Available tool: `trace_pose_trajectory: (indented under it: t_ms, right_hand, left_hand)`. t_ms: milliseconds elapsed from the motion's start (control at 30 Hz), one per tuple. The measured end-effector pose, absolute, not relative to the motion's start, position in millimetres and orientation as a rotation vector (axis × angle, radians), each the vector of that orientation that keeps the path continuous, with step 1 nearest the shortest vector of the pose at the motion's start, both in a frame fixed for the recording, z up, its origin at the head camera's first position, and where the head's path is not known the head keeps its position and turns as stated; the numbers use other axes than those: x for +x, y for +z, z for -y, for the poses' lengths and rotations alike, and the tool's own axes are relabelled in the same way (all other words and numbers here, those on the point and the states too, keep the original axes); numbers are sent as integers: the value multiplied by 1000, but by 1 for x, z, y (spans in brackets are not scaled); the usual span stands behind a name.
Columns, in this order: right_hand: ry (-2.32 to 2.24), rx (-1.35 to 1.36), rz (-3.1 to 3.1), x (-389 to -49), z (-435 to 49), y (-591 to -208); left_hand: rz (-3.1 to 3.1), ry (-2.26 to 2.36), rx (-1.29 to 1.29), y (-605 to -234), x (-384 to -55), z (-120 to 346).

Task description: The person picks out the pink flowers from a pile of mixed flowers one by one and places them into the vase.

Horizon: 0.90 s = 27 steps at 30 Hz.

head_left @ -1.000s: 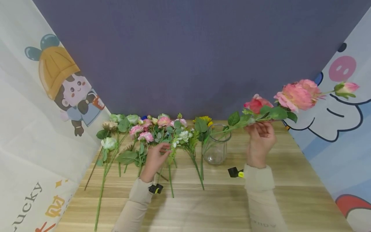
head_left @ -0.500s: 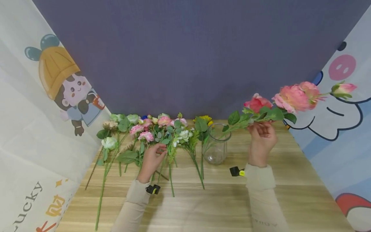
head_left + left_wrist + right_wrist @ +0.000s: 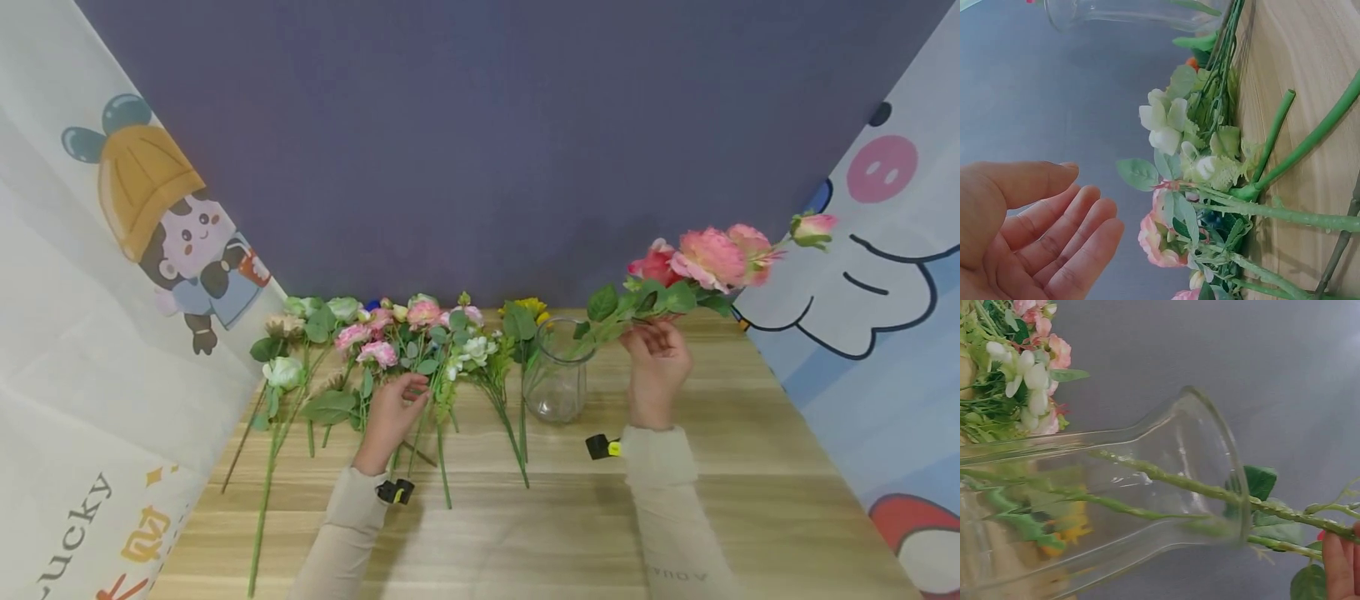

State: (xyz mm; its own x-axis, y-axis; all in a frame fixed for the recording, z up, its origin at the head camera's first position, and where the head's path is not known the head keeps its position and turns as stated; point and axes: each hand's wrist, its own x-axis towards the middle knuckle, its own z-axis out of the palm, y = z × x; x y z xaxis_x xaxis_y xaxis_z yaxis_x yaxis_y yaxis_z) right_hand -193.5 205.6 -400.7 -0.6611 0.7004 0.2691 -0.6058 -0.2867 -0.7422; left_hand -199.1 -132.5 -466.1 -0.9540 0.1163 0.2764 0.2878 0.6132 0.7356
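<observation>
My right hand (image 3: 657,367) pinches the green stems of pink artificial flowers (image 3: 712,260), to the right of a clear glass vase (image 3: 558,398). In the right wrist view, two stems (image 3: 1204,487) pass through the flared mouth into the vase, and the fingers (image 3: 1338,565) show at the edge. The blooms lean out to the right, with a bud at the far end. My left hand (image 3: 392,417) hovers by the flowers lying on the table, fingers loosely bent and holding nothing. Pink roses (image 3: 1163,240) and white blossoms (image 3: 1165,119) appear beyond its fingertips.
Several artificial flowers lie along the back of the wooden table (image 3: 480,550), among them a pale green rose (image 3: 283,372) at left and a yellow flower (image 3: 531,308) behind the vase. A dark panel (image 3: 495,150) stands at the back, with printed curtains (image 3: 52,333) at the sides.
The right hand has shifted left toward the vase, and the pink blooms have swung left with it. My left hand has drawn back slightly to the left, away from the white blossoms.
</observation>
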Motion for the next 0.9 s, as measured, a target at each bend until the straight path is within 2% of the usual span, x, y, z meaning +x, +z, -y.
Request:
trace_pose_trajectory:
  t_ms: [900]
  right_hand:
    - [2033,-228,1261,-204,-199,-427]
  left_hand:
    - [2699,-1197,-265,-482,-201,139]
